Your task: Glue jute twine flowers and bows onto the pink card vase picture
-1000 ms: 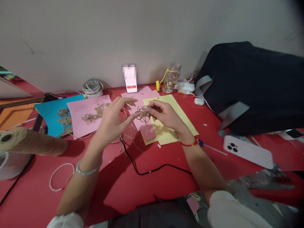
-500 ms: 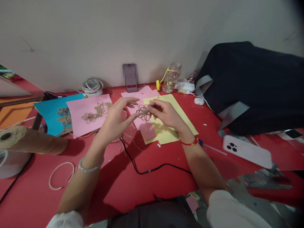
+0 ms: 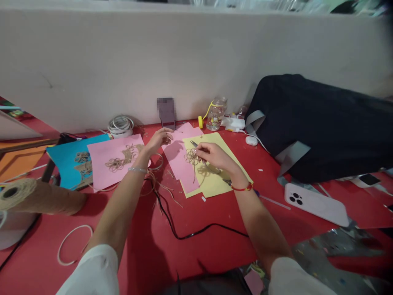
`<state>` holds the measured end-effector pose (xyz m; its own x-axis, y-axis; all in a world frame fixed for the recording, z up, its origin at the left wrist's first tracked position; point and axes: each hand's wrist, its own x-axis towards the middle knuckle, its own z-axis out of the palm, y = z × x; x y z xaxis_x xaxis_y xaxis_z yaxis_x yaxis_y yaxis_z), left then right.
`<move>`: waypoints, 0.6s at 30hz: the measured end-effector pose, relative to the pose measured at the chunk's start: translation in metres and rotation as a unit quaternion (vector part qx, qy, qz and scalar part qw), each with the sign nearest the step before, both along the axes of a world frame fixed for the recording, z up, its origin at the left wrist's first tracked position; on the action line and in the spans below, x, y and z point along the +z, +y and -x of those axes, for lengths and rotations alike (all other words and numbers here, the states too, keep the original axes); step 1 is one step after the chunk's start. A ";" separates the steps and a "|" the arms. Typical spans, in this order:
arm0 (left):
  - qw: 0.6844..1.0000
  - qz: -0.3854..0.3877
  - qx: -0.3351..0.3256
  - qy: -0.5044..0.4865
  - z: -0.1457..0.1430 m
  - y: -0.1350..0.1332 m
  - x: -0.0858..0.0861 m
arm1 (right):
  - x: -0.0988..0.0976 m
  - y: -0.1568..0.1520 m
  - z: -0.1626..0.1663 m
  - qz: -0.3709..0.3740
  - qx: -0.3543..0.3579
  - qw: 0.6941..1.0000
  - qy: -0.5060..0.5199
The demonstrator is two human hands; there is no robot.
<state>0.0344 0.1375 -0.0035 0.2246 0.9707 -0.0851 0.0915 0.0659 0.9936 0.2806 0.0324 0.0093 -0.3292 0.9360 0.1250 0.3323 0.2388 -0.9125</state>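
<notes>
On the yellow sheet (image 3: pixel 208 182) at the middle of the red tabletop (image 3: pixel 196 217), our right hand (image 3: pixel 215 157) pinches the twine flower (image 3: pixel 191 156) between thumb and forefinger, a narrow grip at the flower's right edge. The flower lies just left of those fingertips (image 3: pixel 198 152), its loose tail trailing toward us over the pink sheet (image 3: pixel 179 162). Our left hand (image 3: pixel 158 140) rests farther off and to the left, fingers loose and holding nothing we can see, so the right hand is the nearer one.
</notes>
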 end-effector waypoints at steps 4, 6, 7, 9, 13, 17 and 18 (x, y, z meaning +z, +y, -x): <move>0.999 0.003 0.000 -0.053 -0.020 0.058 0.009 | 0.004 -0.003 0.006 0.005 0.017 1.000 -0.017; 0.998 0.002 -0.003 -0.067 -0.025 0.078 0.013 | 0.005 -0.003 0.006 0.014 0.018 0.999 -0.022; 0.997 0.003 -0.004 -0.072 -0.027 0.086 0.013 | 0.005 -0.003 0.005 0.016 0.017 0.999 -0.023; 0.997 0.006 0.000 -0.076 -0.029 0.100 0.010 | 0.005 -0.003 0.004 0.017 0.015 1.000 -0.020; 0.997 0.017 0.021 -0.073 -0.031 0.118 -0.001 | 0.007 -0.005 0.002 0.018 0.017 1.000 -0.011; 0.998 0.014 0.030 -0.048 -0.030 0.118 -0.007 | 0.010 -0.008 0.004 0.024 0.015 0.999 -0.014; 0.999 0.009 0.029 -0.037 -0.029 0.115 -0.007 | 0.011 -0.009 0.005 0.028 0.015 0.999 -0.015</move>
<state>0.0633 0.2526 -0.0109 0.1751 0.9806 -0.0875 0.0130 0.0866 0.9962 0.2760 0.0231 0.0205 -0.3601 0.9308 0.0622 0.3531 0.1977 -0.9145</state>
